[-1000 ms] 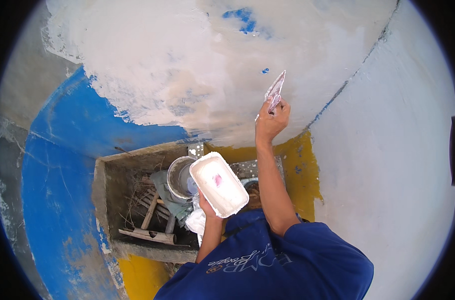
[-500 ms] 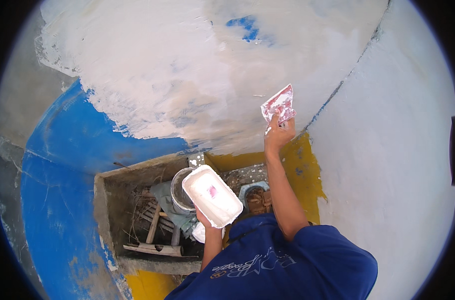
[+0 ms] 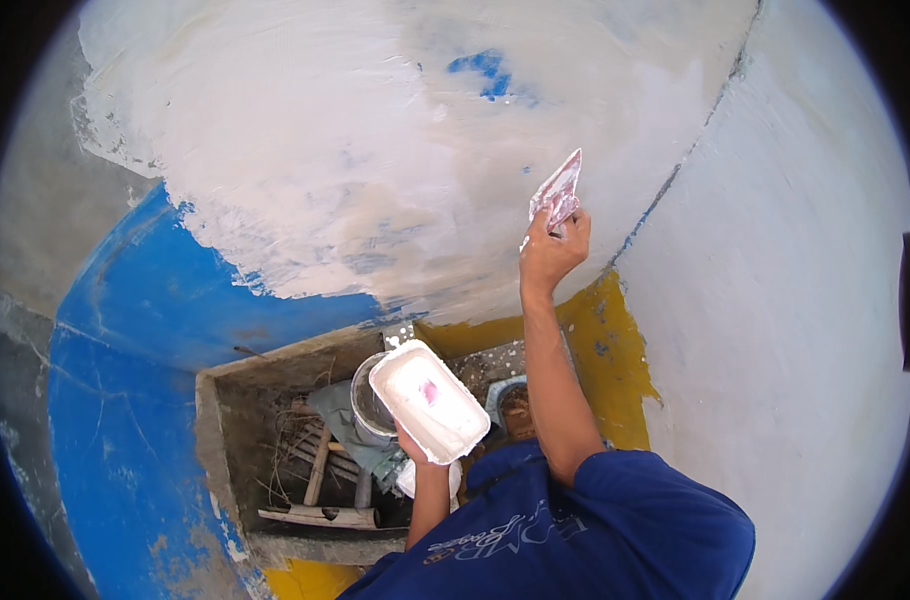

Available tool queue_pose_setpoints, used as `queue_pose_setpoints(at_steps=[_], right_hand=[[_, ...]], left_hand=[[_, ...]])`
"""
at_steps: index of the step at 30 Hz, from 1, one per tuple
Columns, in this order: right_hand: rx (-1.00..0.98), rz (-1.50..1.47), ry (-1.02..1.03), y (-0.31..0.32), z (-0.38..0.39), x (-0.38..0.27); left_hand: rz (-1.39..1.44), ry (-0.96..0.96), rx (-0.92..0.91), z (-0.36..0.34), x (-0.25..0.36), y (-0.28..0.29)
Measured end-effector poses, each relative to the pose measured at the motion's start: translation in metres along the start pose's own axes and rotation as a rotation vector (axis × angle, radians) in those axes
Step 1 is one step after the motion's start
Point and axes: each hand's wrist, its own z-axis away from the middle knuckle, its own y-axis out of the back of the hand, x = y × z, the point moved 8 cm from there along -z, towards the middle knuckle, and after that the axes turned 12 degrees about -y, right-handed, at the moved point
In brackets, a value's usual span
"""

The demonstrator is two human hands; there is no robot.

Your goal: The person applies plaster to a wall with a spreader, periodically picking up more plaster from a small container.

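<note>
My right hand (image 3: 555, 250) grips a pink, putty-smeared flat scraper (image 3: 557, 190), raised at the patchy white-plastered wall (image 3: 305, 130), where small patches of blue show through; whether the blade touches it, I cannot tell. Lower down, my left hand (image 3: 421, 448) holds a white rectangular tub (image 3: 437, 405) from underneath, its inside coated in pale paste with a pink smear near the middle. Just behind the tub sits a round bucket (image 3: 365, 390), partly hidden by it, on a dull green cloth (image 3: 337, 418).
A concrete trough (image 3: 210, 420) below holds bamboo pieces (image 3: 315, 515) and twigs, with a pale blue container (image 3: 500, 400) at its right. A blue painted wall (image 3: 125, 380) curves at left, yellow paint (image 3: 610, 370) borders the trough, and a pale wall (image 3: 775, 330) with a cracked seam is at right.
The scraper dropped and turned its pink face into view, then rose slightly and angled edge-on again. The wall and trough sit a little lower in view, and the tub is slightly lower than at first.
</note>
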Motion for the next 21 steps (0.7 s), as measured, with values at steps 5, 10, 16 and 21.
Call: queue_pose_setpoints(at_steps=[5,10,16,21], right_hand=[[-0.002,0.395,0.385,-0.062,0.03,-0.043],[-0.349,-0.002,0.194,-0.028,0.057,-0.032],[0.068,0.196,0.028,0.039,-0.046,0.054],[-0.015,0.227,0.074,-0.011,-0.004,0.03]], left_hand=[[-0.024,0.057,-0.02,0.001,-0.003,0.002],[-0.021,0.045,0.037,-0.002,-0.002,0.015],[-0.029,0.048,0.045,0.002,-0.002,0.029],[-0.008,0.068,-0.037,0.005,-0.006,0.011]])
